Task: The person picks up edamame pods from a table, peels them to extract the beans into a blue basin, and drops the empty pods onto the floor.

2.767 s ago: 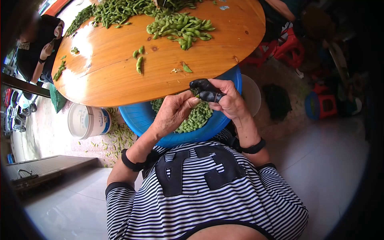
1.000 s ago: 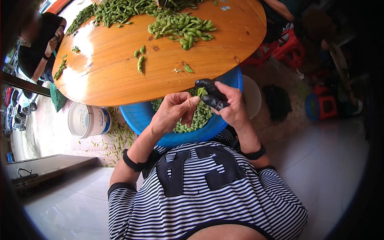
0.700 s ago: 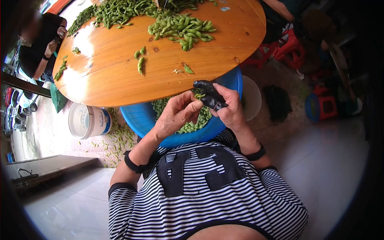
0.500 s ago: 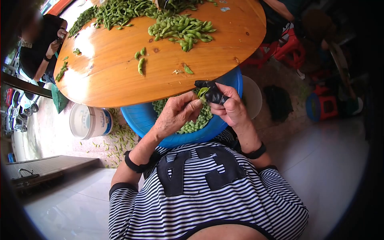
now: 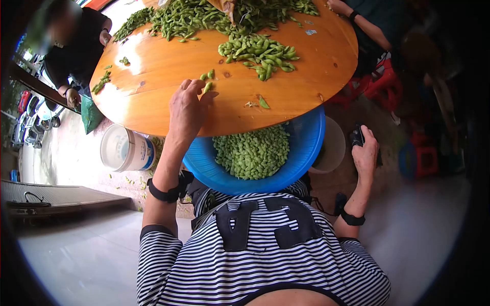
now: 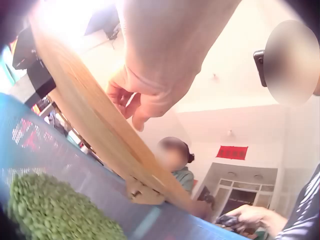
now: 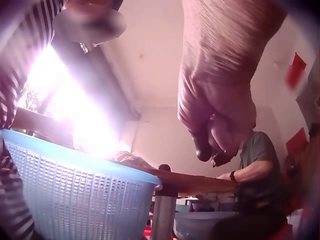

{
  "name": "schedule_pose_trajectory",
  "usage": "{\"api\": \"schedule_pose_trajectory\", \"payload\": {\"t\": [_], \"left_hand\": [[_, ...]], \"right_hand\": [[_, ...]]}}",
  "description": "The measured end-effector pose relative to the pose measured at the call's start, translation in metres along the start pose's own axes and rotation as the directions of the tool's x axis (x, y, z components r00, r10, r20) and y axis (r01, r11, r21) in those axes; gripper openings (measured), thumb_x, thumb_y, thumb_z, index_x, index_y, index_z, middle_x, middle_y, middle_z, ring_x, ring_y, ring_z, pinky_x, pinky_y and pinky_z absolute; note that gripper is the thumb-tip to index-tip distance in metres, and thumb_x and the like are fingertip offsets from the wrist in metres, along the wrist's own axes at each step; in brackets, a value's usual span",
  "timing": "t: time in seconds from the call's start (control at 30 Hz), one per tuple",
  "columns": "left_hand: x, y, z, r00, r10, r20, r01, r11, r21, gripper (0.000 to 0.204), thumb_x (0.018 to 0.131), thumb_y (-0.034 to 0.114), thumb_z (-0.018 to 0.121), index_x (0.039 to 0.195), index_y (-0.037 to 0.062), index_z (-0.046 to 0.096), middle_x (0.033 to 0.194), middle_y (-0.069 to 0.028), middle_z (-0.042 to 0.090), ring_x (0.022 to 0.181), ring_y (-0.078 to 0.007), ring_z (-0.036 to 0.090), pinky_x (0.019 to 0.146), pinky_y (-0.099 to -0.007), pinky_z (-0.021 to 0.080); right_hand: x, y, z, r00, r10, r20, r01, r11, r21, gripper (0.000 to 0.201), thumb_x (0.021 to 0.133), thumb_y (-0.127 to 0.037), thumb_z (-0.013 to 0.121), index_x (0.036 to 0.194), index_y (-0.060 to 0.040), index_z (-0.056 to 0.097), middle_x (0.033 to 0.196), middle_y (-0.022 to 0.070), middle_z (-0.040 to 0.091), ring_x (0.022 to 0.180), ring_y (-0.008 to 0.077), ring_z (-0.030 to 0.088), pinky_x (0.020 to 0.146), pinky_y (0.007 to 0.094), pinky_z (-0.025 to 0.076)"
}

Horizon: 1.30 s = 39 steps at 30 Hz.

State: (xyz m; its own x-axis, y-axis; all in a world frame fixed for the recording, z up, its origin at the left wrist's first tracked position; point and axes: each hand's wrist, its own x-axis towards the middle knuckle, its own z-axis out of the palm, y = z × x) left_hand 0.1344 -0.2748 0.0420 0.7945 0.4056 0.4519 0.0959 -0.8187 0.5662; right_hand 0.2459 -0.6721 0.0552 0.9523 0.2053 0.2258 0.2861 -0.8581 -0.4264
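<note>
My left hand (image 5: 188, 109) reaches over the wooden table (image 5: 153, 109), thumb and fingers spread around a small soybean pod (image 5: 207, 87). Another couple of pods (image 5: 210, 74) lie just beyond its fingertips. In the left wrist view, the left hand (image 6: 155, 75) hangs above the table edge with thumb apart from fingers. Black covers (image 5: 357, 136) sit on digits of my right hand (image 5: 365, 155), held out right of the blue basket (image 5: 311, 148). The right wrist view shows that hand (image 7: 220, 110) pointing down, fingers loosely bent, no pod visible in them. Shelled green soybeans (image 5: 252, 155) fill the basket's bottom.
A large pile of pods (image 5: 199, 20) covers the far side of the table, with a smaller heap (image 5: 260, 53) nearer. White buckets (image 5: 122, 148) stand left and right of the basket. People (image 5: 76, 41) sit at the left and right. A red stool (image 5: 388, 86) is at the right.
Both hands were together over the basket, working at a green pod. Now they are apart: the left has moved forward onto the table, the right out to the right side.
</note>
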Motion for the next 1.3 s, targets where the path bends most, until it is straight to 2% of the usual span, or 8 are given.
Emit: {"api": "schedule_pose_trajectory", "payload": {"t": [0.23,0.43,0.63,0.73,0.87,0.97,1.03,1.3], "left_hand": [[0.003,-0.011,0.010,1.000,-0.020,-0.023,0.026,0.945,0.325,0.013,0.085,0.016,0.062,0.088,0.0038,0.065,0.086,-0.0134,0.061,0.082,-0.0339,0.060,0.072,-0.0418,0.047],[0.010,0.006,0.012,0.981,-0.195,-0.005,0.190,0.962,-0.196,0.010,0.086,0.014,0.063,0.091,0.0068,0.068,0.088,-0.0130,0.059,0.086,-0.0311,0.060,0.072,-0.0407,0.048],[0.013,0.028,-0.005,0.947,0.099,-0.306,-0.122,0.991,-0.057,0.006,0.084,0.009,0.065,0.087,0.0076,0.069,0.097,-0.0097,0.057,0.087,-0.0240,0.058,0.072,-0.0354,0.048],[0.010,0.010,0.005,0.973,0.223,0.063,-0.230,0.900,0.371,0.008,0.078,0.005,0.065,0.085,0.0049,0.068,0.098,-0.0102,0.057,0.098,-0.0290,0.050,0.084,-0.0385,0.044],[0.006,0.020,0.012,0.968,0.245,-0.052,-0.226,0.945,0.235,0.006,0.081,0.006,0.063,0.085,0.0036,0.066,0.084,-0.0093,0.061,0.087,-0.0294,0.054,0.075,-0.0371,0.046],[0.002,0.052,0.007,1.000,-0.025,-0.001,0.023,0.943,-0.331,0.011,0.088,0.010,0.061,0.081,0.0020,0.063,0.069,-0.0045,0.058,0.067,-0.0149,0.054,0.059,-0.0283,0.045],[-0.011,0.067,0.011,0.876,-0.127,0.465,0.473,0.412,-0.779,0.019,0.095,0.018,0.058,0.085,0.0015,0.061,0.065,-0.0022,0.057,0.054,-0.0081,0.049,0.050,-0.0222,0.038],[-0.038,0.092,0.045,0.902,-0.190,0.387,0.430,0.331,-0.840,0.011,0.093,0.014,0.062,0.089,0.0035,0.059,0.068,0.0019,0.055,0.057,-0.0044,0.047,0.051,-0.0182,0.036]], "right_hand": [[0.001,-0.051,0.012,0.978,-0.207,-0.014,0.203,0.938,0.281,0.032,0.074,0.007,0.052,0.106,0.0062,0.056,0.090,0.0194,0.059,0.083,0.0363,0.059,0.075,0.0343,0.046],[-0.006,-0.107,0.031,0.893,-0.379,0.242,0.123,0.724,0.679,0.044,0.072,0.009,0.044,0.113,0.0036,0.060,0.079,0.0110,0.062,0.072,0.0154,0.058,0.069,0.0233,0.045],[-0.009,-0.118,0.041,0.867,-0.432,0.249,0.110,0.653,0.749,0.051,0.066,0.008,0.043,0.114,0.0033,0.060,0.081,0.0114,0.063,0.072,0.0145,0.057,0.070,0.0235,0.046],[-0.013,-0.114,0.047,0.861,-0.433,0.266,0.077,0.628,0.775,0.050,0.065,0.008,0.043,0.112,0.0045,0.059,0.079,0.0110,0.062,0.072,0.0132,0.056,0.069,0.0233,0.046],[-0.012,-0.112,0.047,0.856,-0.417,0.306,0.041,0.644,0.764,0.050,0.064,0.008,0.042,0.112,0.0059,0.059,0.079,0.0090,0.062,0.072,0.0124,0.056,0.069,0.0233,0.046],[-0.008,-0.119,0.051,0.867,-0.359,0.345,-0.062,0.610,0.790,0.043,0.068,0.007,0.042,0.107,0.0062,0.061,0.072,0.0044,0.057,0.064,0.0092,0.051,0.060,0.0220,0.044],[-0.005,-0.124,0.052,0.771,-0.404,0.492,-0.417,0.264,0.870,0.034,0.075,0.005,0.040,0.102,0.0058,0.061,0.066,-0.0004,0.049,0.055,0.0045,0.042,0.049,0.0197,0.036],[-0.009,-0.128,0.055,0.743,-0.498,0.447,-0.539,-0.048,0.841,0.027,0.084,-0.005,0.037,0.099,0.0062,0.057,0.063,-0.0053,0.036,0.052,0.0018,0.029,0.044,0.0168,0.026]]}}
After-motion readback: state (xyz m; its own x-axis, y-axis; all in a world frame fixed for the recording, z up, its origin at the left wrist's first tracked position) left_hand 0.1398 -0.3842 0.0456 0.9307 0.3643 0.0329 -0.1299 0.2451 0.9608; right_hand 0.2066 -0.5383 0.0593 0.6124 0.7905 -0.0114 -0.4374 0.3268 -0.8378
